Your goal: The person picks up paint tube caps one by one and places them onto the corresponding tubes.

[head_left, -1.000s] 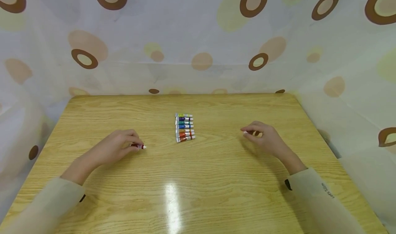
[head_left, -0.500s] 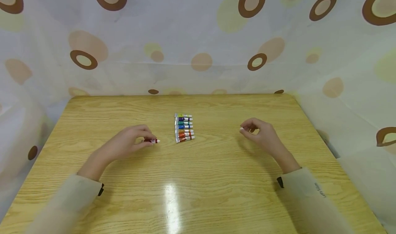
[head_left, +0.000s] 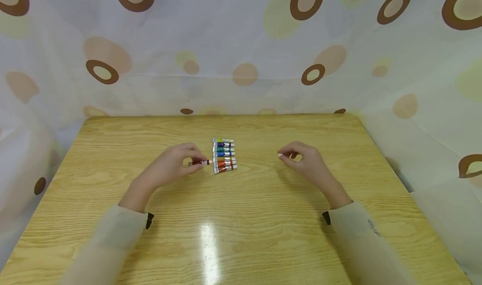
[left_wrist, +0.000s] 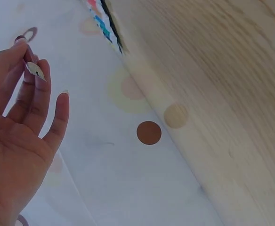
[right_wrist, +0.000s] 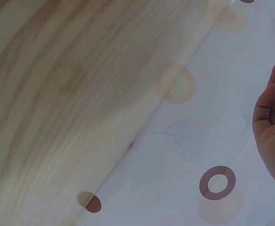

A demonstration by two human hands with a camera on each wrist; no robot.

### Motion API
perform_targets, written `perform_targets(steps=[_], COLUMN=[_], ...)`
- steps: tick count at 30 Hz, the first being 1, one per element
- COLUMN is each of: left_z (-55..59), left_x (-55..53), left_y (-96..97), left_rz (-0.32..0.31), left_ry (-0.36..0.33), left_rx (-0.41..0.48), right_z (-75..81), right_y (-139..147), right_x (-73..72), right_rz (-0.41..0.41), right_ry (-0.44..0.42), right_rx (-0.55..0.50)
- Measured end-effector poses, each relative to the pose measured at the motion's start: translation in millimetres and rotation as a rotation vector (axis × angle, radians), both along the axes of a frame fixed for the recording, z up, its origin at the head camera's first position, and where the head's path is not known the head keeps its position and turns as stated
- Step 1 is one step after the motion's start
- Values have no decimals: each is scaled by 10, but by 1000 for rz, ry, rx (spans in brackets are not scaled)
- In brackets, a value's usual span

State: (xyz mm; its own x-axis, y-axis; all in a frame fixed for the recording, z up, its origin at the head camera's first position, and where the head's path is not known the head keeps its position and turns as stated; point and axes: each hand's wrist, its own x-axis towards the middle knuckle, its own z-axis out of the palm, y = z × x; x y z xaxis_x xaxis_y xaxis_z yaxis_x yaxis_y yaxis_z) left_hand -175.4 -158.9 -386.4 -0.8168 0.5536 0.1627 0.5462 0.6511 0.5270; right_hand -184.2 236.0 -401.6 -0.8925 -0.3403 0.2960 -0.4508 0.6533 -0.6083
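My left hand [head_left: 171, 163] pinches a dark red paint tube [head_left: 201, 162] between thumb and fingers, its pale narrow tip pointing right. That tip is close to the left ends of several paint tubes [head_left: 224, 154] lying in a stacked row on the table. In the left wrist view the tube's flat pale end [left_wrist: 36, 70] sticks out by the fingers. Off to the right of the row, my right hand [head_left: 306, 161] pinches a tiny white piece [head_left: 280, 154], which looks like a tube cap. The right wrist view shows only part of that hand [right_wrist: 271, 125], and the white piece is hidden there.
Both hands are above a wooden table [head_left: 248, 218] with a bright light reflection near its front. A white sheet [head_left: 211, 38] with brown rings and pale spots hangs behind the table and along its sides.
My left hand has carried the dark red tube rightward and a little away from me, up to the row. The right hand has shifted left with the white piece. The row has stayed put.
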Motion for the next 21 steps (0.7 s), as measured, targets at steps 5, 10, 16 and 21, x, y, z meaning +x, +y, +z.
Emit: perform_targets(steps=[5, 10, 16, 21], left_z=[28, 38, 54, 44], left_x=[-23, -37, -33, -24], left_y=[150, 294, 421, 499], left_rz=[-5, -29, -35, -38], left_ry=[-16, -21, -24, -40], left_rx=[37, 78, 128, 154], right_z=[13, 22, 65, 102], right_y=[-110, -232, -395, -534], right_x=[-2, 10, 54, 93], right_rz=[12, 20, 34, 72], right_ry=[-15, 0, -14, -6], right_rx=[-19, -42, -72, -100])
